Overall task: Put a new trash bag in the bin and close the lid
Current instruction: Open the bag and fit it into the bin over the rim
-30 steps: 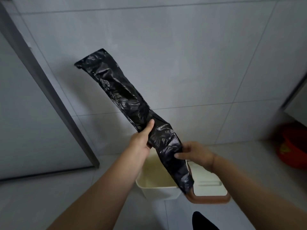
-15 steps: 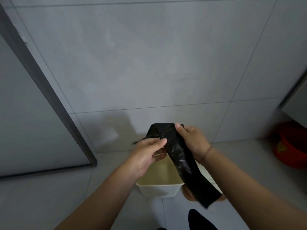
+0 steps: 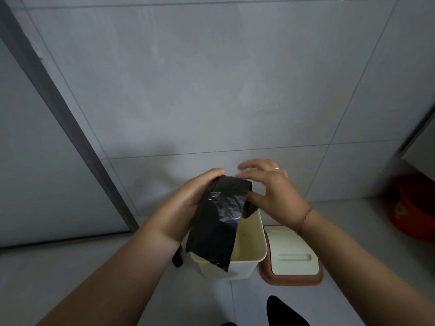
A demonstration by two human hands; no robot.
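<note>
A folded black trash bag [image 3: 219, 222] hangs flat over the open cream bin [image 3: 256, 243] on the floor. My left hand [image 3: 188, 198] grips the bag's top left edge. My right hand [image 3: 270, 187] pinches the bag's top right corner with the thumb, its other fingers spread apart above. The bin's lid [image 3: 292, 255], cream with a brown rim, lies flat on the floor just right of the bin. The bin's inside looks bare; the bag hides its left part.
A grey tiled wall stands right behind the bin. A dark door frame [image 3: 70, 128] runs diagonally at left. A red basin [image 3: 414, 208] sits on the floor at far right. A dark shape [image 3: 284, 311], perhaps my foot, shows at the bottom edge.
The bag was stretched long up to the left; it now hangs short and flat between both hands over the bin. My right hand moved up to its top edge.
</note>
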